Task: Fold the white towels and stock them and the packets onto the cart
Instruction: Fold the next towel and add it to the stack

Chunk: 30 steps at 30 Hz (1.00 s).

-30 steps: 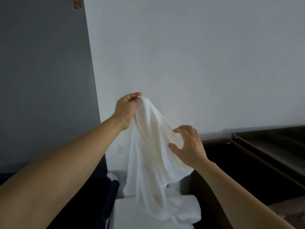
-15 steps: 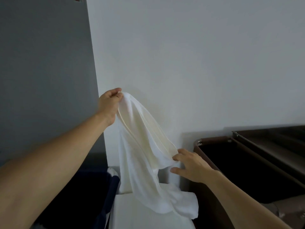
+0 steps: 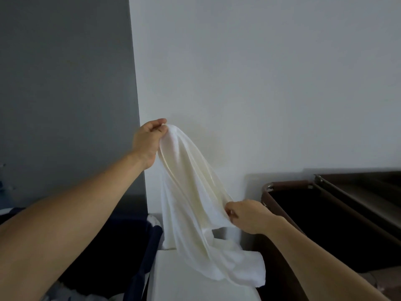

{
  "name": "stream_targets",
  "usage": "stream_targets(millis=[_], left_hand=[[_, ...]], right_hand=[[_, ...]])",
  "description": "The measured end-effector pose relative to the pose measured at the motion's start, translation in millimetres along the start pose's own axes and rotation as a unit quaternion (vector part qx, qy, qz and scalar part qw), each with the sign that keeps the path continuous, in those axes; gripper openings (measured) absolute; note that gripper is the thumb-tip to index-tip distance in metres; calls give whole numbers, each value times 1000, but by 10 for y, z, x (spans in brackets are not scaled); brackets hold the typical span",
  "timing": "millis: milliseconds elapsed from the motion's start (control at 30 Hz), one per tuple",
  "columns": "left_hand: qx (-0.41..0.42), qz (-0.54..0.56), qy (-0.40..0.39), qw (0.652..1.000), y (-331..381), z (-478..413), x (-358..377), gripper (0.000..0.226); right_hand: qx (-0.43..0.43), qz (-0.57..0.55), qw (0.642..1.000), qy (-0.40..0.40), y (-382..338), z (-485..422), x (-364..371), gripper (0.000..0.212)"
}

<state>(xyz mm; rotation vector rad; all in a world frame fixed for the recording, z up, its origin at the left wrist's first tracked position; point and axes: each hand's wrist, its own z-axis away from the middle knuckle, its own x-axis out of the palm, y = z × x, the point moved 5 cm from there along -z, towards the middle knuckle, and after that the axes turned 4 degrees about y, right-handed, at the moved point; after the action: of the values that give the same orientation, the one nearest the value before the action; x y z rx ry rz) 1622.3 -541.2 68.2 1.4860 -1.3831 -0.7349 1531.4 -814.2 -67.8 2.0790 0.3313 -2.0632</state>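
A white towel (image 3: 191, 192) hangs in the air in front of the wall. My left hand (image 3: 148, 141) pinches its top corner, raised at centre left. Lower and to the right, my right hand (image 3: 247, 215) grips the towel's right edge with curled fingers. The towel's loose bottom end drapes onto a white flat surface (image 3: 184, 279) below. No packets are in sight.
A dark brown cart bin (image 3: 325, 224) with a metal-cornered rim stands at the right, with a dark shelf (image 3: 368, 187) behind it. A navy fabric bin (image 3: 152, 246) sits at lower left beside a grey panel (image 3: 65, 94). The white wall is close ahead.
My right hand slid down the towel's edge from mid-height and now closes on it lower right. My left hand keeps hold of the top corner, having shifted left.
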Motion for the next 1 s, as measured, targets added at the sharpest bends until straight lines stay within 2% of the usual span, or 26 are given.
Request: stream_targets(millis=[133,267,400,500,600,667,833,933,1000], left_hand=[[9,-21,-8,1000,-81,15,-27,26],[14,-21,-8,1000,-133,-7,0,21],[24,-41,26,999,-156,-47,-74,26],[25,-52,56,997,-177,-105,-169,28],[25,-68,84,994,-192,-153,-262,30],[29,-81,95,992,-208,-170,-294,30],[25,-124,100,987,-291,-182,-359,29],[29,-147,89,985,-347,-172,-380,30],[29,-158,80,984,-383,-160,-368,31]], right_hand=[[-24,40,998,-53,-58,24,3,35],[-26,9,994,-104,-146,52,24,39],[-34,14,999,-38,-130,79,-113,34],[-11,-50,998,35,-32,167,-258,29],[21,-116,990,78,134,262,-306,26],[14,-141,984,111,186,313,-317,25],[34,-199,956,211,347,401,-391,19],[71,-264,938,213,469,448,-429,20],[73,-244,946,198,477,464,-462,21]])
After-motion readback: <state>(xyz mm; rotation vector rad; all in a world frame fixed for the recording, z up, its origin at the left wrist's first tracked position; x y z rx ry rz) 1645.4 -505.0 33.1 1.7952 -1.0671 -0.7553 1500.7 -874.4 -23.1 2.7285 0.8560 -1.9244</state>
